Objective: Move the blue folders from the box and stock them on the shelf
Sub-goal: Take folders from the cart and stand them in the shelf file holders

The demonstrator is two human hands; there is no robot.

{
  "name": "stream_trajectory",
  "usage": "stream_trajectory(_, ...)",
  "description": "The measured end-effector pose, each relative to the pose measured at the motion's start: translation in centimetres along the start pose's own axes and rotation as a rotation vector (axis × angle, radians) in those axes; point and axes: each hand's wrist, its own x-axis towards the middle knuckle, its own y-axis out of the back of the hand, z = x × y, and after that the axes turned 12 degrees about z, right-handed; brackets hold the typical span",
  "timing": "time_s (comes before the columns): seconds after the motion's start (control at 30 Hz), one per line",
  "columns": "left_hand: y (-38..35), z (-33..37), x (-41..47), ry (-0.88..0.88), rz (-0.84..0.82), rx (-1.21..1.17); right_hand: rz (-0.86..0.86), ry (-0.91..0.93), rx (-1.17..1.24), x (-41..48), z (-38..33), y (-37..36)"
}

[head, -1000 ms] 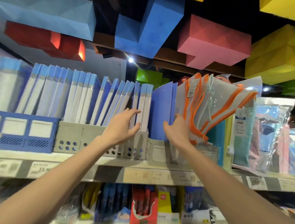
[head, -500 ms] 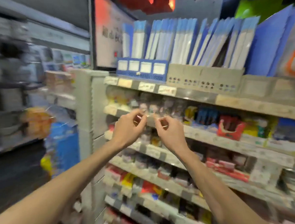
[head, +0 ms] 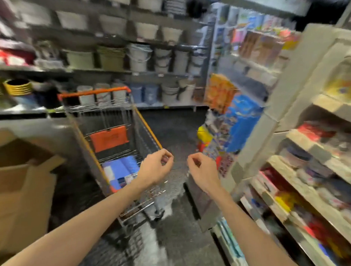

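Facing a shopping cart [head: 105, 115], a person holds the left hand [head: 156, 168] and right hand [head: 200, 172] out empty, fingers loosely curled, apparently poised to collect stock. The blue folders [head: 122, 167] lie in the cart's basket, likely staged there beside the shelf [head: 280, 169]. One cart, one cardboard box [head: 22, 189]; the folder count is blurred beyond telling.

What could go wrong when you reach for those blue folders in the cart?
The blue folders lie low in the cart, so leaning in might push it rolling away. The floor by its wheels looks shiny, maybe slippery. The cardboard box stands close on the left and could get bumped.
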Motion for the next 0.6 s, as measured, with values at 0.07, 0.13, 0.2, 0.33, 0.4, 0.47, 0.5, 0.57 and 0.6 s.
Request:
stream_trajectory(0.07, 2.4, -6.6, 1.7, 0.132, 0.035, 0.023, -0.111, 0.023, 0.008, 0.5, -2.0, -7.2)
stream_trajectory(0.13, 4.2, -12.4, 3.5, 0.229, 0.059, 0.038, -0.217, 0.021, 0.001, 1.9, -3.1, -13.8)
stream_trajectory(0.2, 5.3, -17.3, 5.7, 0.338, 0.057, -0.032, -0.282, -0.001, -0.024, 3.2, -4.0, -19.0)
stream_trajectory(0.33, 6.2, -24.2, 9.7, 0.59, 0.098, -0.198, -0.378, -0.063, -0.074, 6.5, -4.7, -27.8)
stream_trajectory(0.4, 5.8, -26.5, 11.3, 0.701, 0.106, -0.245, -0.419, -0.106, -0.095, 7.5, -4.8, -31.2)
stream_trajectory(0.47, 4.8, -28.4, 12.8, 0.785, 0.105, -0.3, -0.474, -0.112, -0.123, 8.5, -4.4, -34.2)
stream_trajectory(0.5, 4.2, -29.4, 13.7, 0.825, 0.1, -0.307, -0.493, -0.113, -0.131, 9.0, -3.9, -35.6)
stream_trajectory(0.57, 3.1, -31.2, 14.8, 0.868, 0.096, -0.285, -0.523, -0.126, -0.148, 9.8, -3.1, -37.4)
stream_trajectory(0.6, 2.2, -32.9, 15.7, 0.904, 0.092, -0.264, -0.549, -0.15, -0.162, 10.6, -2.3, -38.7)
